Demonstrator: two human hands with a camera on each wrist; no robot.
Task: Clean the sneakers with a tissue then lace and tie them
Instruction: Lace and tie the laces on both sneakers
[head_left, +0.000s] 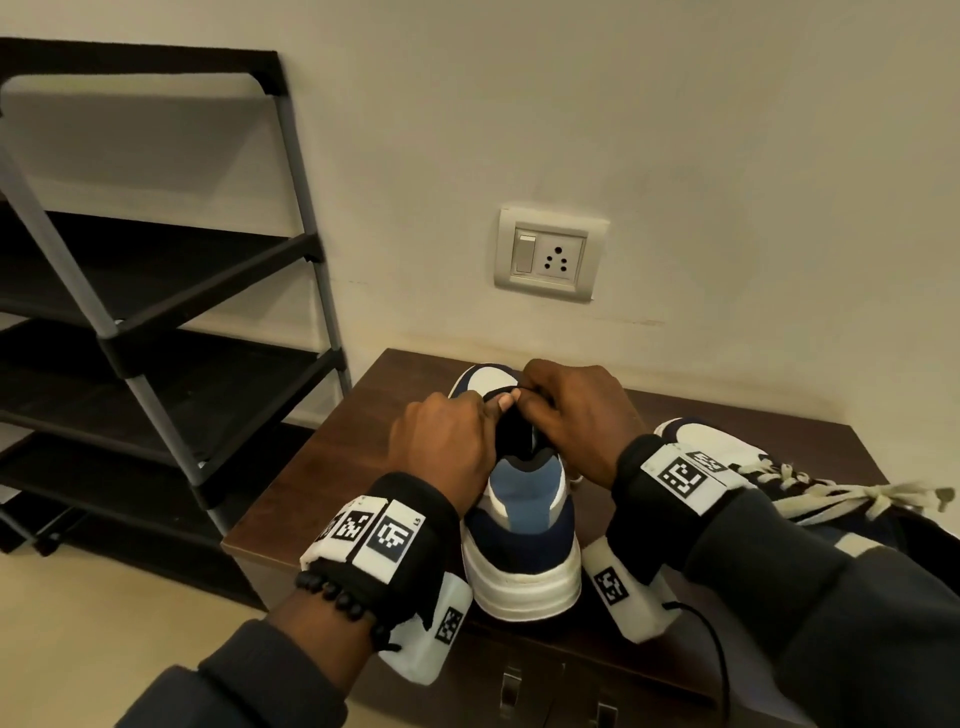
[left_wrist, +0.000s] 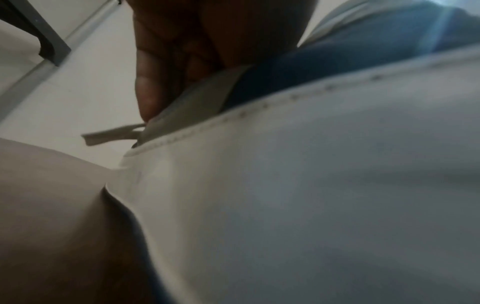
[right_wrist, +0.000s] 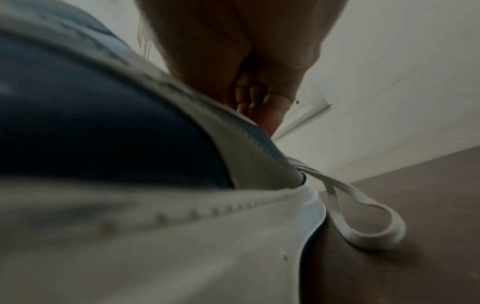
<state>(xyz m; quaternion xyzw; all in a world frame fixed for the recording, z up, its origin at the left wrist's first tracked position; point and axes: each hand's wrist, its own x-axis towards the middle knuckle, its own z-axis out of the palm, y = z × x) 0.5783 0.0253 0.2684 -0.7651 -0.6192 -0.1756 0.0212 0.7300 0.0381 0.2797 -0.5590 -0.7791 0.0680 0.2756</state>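
Observation:
A white, navy and light-blue sneaker (head_left: 524, 551) stands on the dark wooden cabinet top (head_left: 332, 467), heel toward me. My left hand (head_left: 488, 410) and right hand (head_left: 540, 400) meet over its tongue, fingers curled, pinching the lace at the front eyelets. The pinch itself is hidden by the knuckles. In the left wrist view a short flat lace end (left_wrist: 111, 134) sticks out past my fingertips (left_wrist: 148, 90). In the right wrist view a white lace loop (right_wrist: 376, 226) hangs from the shoe onto the wood below my curled fingers (right_wrist: 254, 102).
A second sneaker (head_left: 727, 447) lies to the right on the cabinet, its cream laces (head_left: 852, 493) spread loosely. A black and grey shoe rack (head_left: 156, 291) stands at left. A wall socket (head_left: 548, 254) is behind. A thin black cable (head_left: 711, 639) trails from my right wrist.

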